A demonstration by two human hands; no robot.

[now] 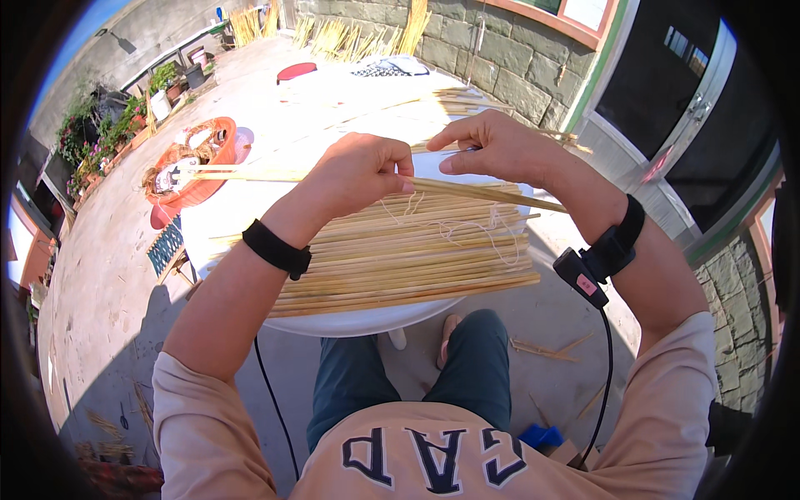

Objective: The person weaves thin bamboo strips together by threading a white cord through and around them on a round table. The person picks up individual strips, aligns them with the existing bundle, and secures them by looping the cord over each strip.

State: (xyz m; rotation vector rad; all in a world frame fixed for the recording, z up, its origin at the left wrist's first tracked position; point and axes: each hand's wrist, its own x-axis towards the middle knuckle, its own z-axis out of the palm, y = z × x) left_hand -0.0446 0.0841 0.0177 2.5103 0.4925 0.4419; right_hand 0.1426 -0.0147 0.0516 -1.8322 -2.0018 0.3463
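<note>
My left hand (362, 173) is closed around pale straw stalks (475, 192), its thumb and forefinger pinched together. These stalks run across the table, above a row of stalks laid side by side like a mat (392, 267). White string (475, 233) lies in loose loops over the mat and hangs near my left fingertips. To the right, my right hand (492, 150) is raised with its fingers curled. A thin dark sliver shows between its thumb and fingers, too small to name.
A white round table (375, 321) carries the stalks. An orange basin (200, 187) with husk-like material stands at the left. Farther back on the tabletop are a red object (297, 72) and a patterned cloth (390, 68). A stone wall (508, 71) and dark doors (683, 83) rise beyond.
</note>
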